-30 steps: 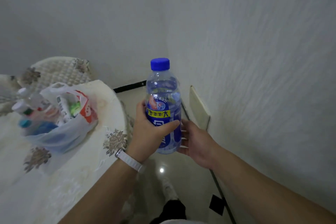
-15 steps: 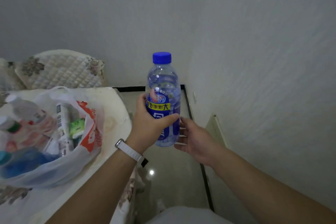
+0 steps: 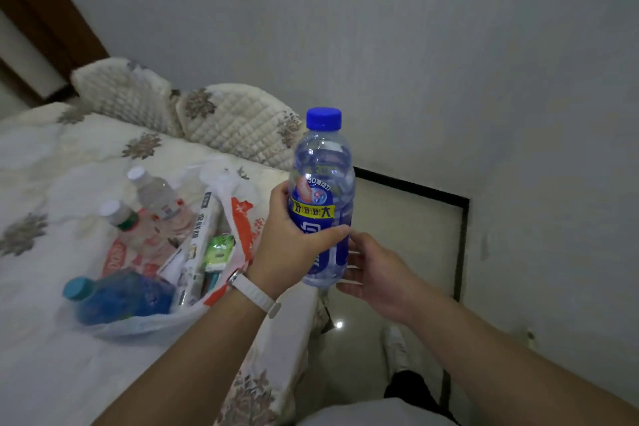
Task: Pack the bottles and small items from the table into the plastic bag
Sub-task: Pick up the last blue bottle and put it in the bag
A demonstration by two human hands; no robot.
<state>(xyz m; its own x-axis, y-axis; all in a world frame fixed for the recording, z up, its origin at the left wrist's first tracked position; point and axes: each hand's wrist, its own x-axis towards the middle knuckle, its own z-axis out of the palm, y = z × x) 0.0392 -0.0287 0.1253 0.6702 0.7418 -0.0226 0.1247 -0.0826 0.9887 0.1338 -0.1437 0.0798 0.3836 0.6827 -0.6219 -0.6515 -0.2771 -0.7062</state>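
Observation:
My left hand grips a clear bottle with a blue cap and blue label, held upright in the air past the table's right edge. Just right of the bottle's base, my right hand is open, its fingertips at or near the bottle. The plastic bag lies open on the table to the left. Inside it are two clear bottles with white caps, a blue bottle with a teal cap, a long box and a small green packet.
The table wears a white quilted cloth with grey flower prints. Two quilted chair backs stand behind it against the grey wall. Shiny floor tiles with a black border lie to the right.
The view has swung left, so the bag and table now fill the left half. The bottle stays in my left hand, and my right hand stays beside its base.

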